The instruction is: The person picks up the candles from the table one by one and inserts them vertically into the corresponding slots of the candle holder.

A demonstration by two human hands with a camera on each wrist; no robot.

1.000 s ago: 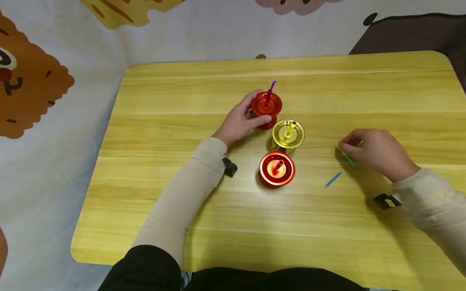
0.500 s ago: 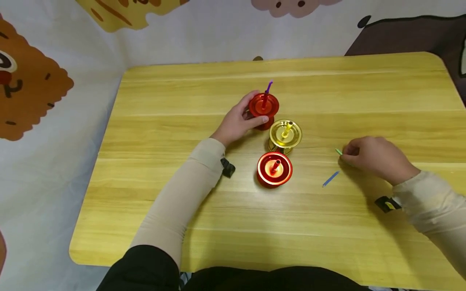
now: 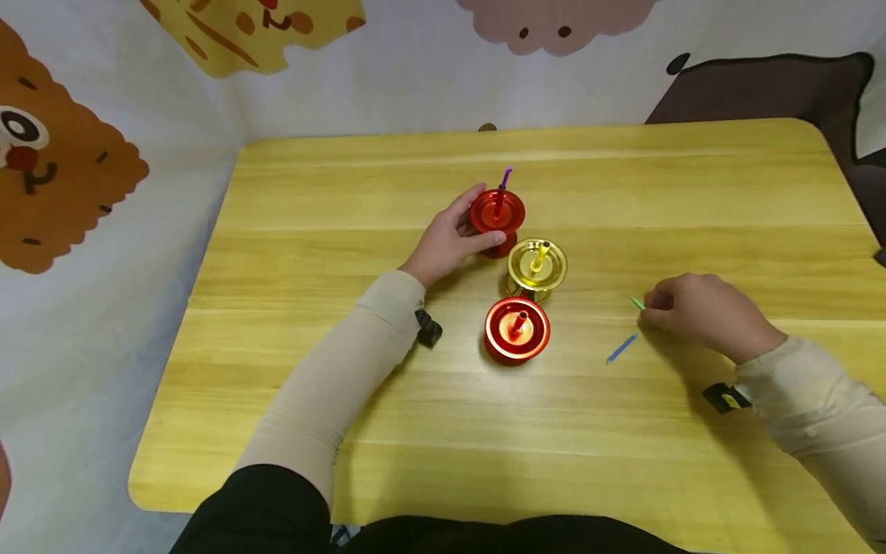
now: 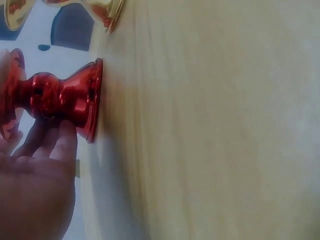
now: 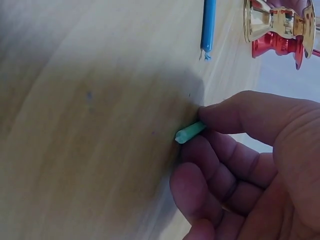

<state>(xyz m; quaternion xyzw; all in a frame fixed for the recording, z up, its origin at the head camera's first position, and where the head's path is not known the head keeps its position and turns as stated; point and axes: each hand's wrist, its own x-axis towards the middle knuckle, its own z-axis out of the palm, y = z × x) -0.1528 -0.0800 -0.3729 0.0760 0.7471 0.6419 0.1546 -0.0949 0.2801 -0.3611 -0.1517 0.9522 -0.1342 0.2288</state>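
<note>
Three shiny candle holders stand in the middle of the wooden table [image 3: 346,431]. My left hand [image 3: 450,238] grips the stem of the far red holder [image 3: 497,213] [image 4: 60,97], which carries a purple candle [image 3: 504,179]. Beside it is a gold holder [image 3: 536,265] with a yellow candle, and nearer me a second red holder [image 3: 516,329] with a red candle. My right hand [image 3: 699,312] rests low on the table at the right and pinches a green candle [image 3: 636,302] [image 5: 190,132]. A blue candle [image 3: 621,348] [image 5: 208,25] lies loose just left of that hand.
The table is ringed at the back and left by a white cloth [image 3: 104,254] printed with cartoon shapes. A dark brown patch [image 3: 761,85] shows behind the far right corner. Small black devices sit at both wrists [image 3: 428,329].
My right hand has lowered to the table and closed over the green candle, so only its tip shows. The left hand has kept its hold on the far red holder. The head view tilted slightly.
</note>
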